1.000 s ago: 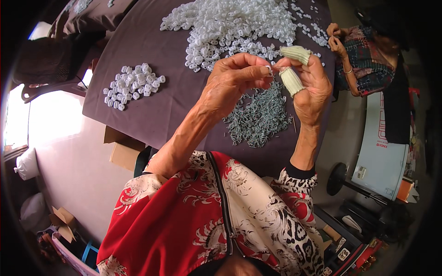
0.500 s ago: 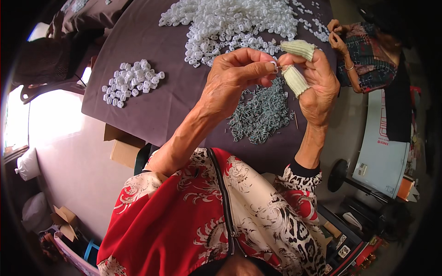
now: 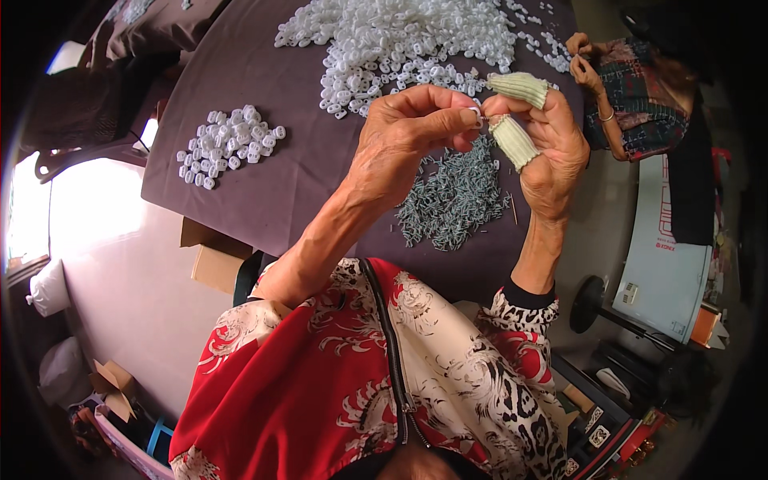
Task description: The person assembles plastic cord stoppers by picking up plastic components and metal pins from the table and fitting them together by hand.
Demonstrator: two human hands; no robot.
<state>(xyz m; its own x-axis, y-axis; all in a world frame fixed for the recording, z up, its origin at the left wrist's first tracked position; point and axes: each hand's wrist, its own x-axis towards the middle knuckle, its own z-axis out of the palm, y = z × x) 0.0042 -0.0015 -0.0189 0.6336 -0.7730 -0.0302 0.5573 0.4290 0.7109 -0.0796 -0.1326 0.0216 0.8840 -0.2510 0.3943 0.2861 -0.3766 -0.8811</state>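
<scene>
My left hand [image 3: 392, 148] pinches a small white plastic piece [image 3: 478, 113] between thumb and forefinger. Right against it is my right hand [image 3: 558, 144], with cream knitted covers [image 3: 514, 142] on its thumb and forefinger. Those two fingertips are pressed together at the white piece, and whatever they hold is too small and hidden to name. Below both hands lies a heap of thin grey-green screw-like pins [image 3: 452, 200]. Beyond them spreads a large heap of white plastic pieces [image 3: 408, 40], each with holes. A smaller group of similar white pieces [image 3: 228, 144] sits to the left.
A dark cloth covers the table [image 3: 272, 200], whose curved edge runs close to my body. Another person's hands [image 3: 588, 68] are at the right edge. A cardboard box [image 3: 218, 268] stands below the table; a pale blue panel [image 3: 660, 272] is at right.
My hands stay together at the white piece. The right thumb with its knitted cover has shifted very slightly; little else differs.
</scene>
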